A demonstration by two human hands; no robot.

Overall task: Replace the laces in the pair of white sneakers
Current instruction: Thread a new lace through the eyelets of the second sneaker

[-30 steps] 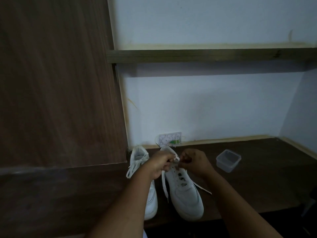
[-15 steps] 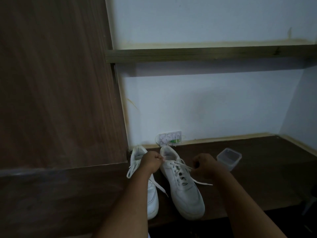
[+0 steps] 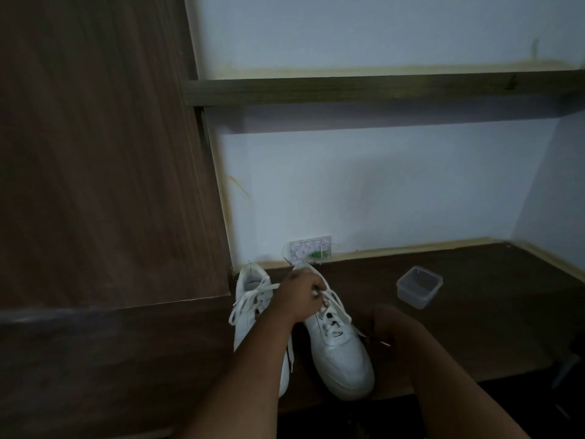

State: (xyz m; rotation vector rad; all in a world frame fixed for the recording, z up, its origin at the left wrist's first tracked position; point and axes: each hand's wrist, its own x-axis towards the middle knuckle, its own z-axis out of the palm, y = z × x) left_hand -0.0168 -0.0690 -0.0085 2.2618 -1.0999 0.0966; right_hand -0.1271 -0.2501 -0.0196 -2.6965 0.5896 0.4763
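Two white sneakers stand side by side on a dark wooden desk (image 3: 474, 343), toes toward me. The left sneaker (image 3: 253, 299) is laced, its loose white lace hanging over its side. My left hand (image 3: 300, 296) is closed on the lace at the top eyelets of the right sneaker (image 3: 342, 353). My right hand (image 3: 387, 324) rests low beside that shoe's right side, fingers curled around the other white lace end (image 3: 359, 331), which runs from the shoe to the hand. The grip itself is dim.
A clear plastic container (image 3: 418, 286) sits on the desk to the right of the shoes. A wall socket plate (image 3: 310, 251) is behind them. A tall wooden panel (image 3: 95, 153) stands at left, a shelf (image 3: 380, 90) above.
My right hand has dropped down and toward me, away from the eyelets, drawing its lace end out to the right. My left hand has moved right, onto the right sneaker's tongue area.
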